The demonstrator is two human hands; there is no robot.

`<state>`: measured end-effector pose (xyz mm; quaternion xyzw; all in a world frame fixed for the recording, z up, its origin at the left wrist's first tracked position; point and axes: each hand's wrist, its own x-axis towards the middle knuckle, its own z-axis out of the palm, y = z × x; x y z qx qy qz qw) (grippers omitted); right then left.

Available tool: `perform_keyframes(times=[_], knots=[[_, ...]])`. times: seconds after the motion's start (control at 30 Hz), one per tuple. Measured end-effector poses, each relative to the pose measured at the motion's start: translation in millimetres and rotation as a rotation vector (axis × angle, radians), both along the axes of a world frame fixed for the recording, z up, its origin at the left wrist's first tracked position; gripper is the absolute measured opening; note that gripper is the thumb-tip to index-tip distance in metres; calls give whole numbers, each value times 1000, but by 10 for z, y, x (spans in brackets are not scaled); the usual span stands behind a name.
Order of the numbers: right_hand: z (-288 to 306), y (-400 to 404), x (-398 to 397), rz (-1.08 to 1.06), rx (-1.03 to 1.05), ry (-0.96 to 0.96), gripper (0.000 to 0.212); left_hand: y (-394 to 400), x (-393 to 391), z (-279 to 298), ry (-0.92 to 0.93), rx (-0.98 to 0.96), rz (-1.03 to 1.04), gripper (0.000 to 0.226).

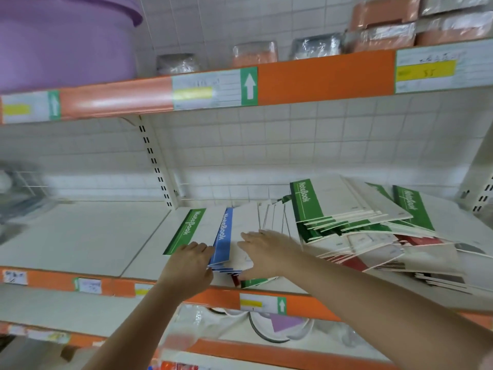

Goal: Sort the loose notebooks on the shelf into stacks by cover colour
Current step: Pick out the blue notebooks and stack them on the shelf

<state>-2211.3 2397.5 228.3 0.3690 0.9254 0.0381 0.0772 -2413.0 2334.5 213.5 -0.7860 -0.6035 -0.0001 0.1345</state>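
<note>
A purple tub (61, 41) sits at the left end of the upper shelf (320, 76), whose orange front edge carries price labels. Below it, the white middle shelf (80, 236) holds the notebooks. Nearest the left lies a green-spined notebook (186, 231), flat, close to the shelf's front edge. The left hand (190, 265) rests on its near corner, fingers curled over the edge of the small stack beside it, so this grip is closed on the stack's left side. That stack is topped by a blue-spined notebook (222, 239), with more blue spines showing beneath it at the front edge. The right hand (262, 252) lies flat on the white cover of the same stack, fingers straight and pressing down, a loose, unclenched grip. Under its wrist a green cover and a red one poke out toward the front edge. Further right, a loose heap of notebooks (373, 231) sprawls toward the shelf's right end, green spines on top, red ones lower down.
</note>
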Motion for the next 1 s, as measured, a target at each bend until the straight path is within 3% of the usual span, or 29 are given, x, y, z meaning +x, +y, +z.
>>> perform_keyframes(times=[0.1,0.3,0.67,0.83,1.0], knots=[[-104,37,-163,-15,15,-24,79,9,-60,-71,5,-17,28,48],[-167,-98,-225,101,186,29,44,-46,-100,-65,-65,-79,135,39],[238,-120,89,196,93,-47,20,-18,-34,-58,-75,-249,147,59],[463,7,342,208,283,27,40,-45,61,-53,-171,-330,182,89],[665,121,515,118,356,23,55,42,182,-106,-236,-396,192,87]])
